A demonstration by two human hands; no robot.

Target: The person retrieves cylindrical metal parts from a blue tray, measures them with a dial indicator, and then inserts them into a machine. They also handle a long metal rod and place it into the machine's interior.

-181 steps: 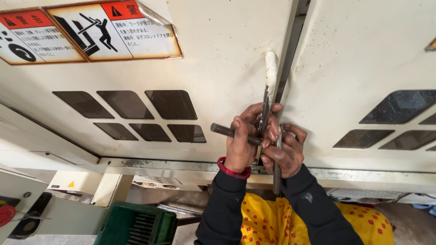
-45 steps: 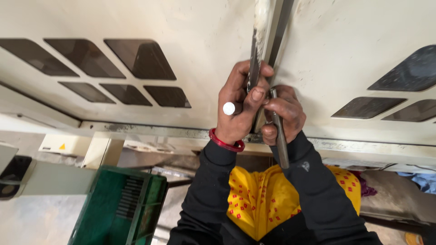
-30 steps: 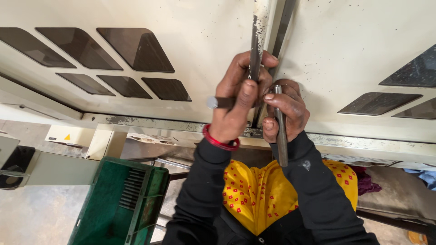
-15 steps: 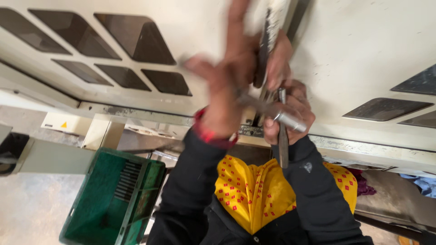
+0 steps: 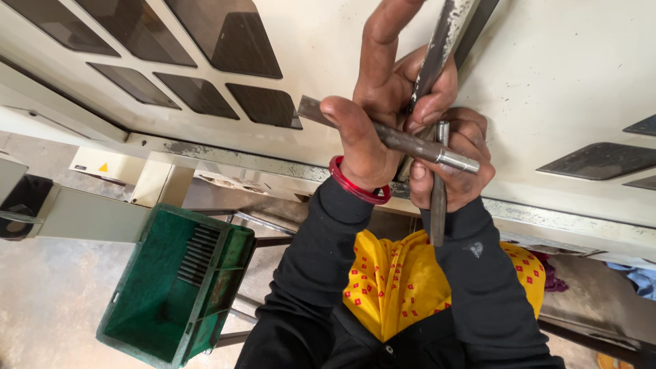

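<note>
Cream machine panel (image 5: 560, 75) with dark vent slots fills the background; green crate (image 5: 178, 280) sits well below it on the floor. Against the panel's seam, left hand (image 5: 383, 102) has its fingers wrapped round a cross-shaped metal wrench (image 5: 410, 140); right hand (image 5: 454, 164), just beside, grips the lower bar. Tool is seated and mid-turn, it seems; the fastener is hidden, so progress can't be judged.

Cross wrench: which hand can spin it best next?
Probably the left hand: its thumb hooks over the cross wrench side bar, out from the middle, so it has leverage. The right hand grips close to the crossing, seemingly steadying it.
</note>
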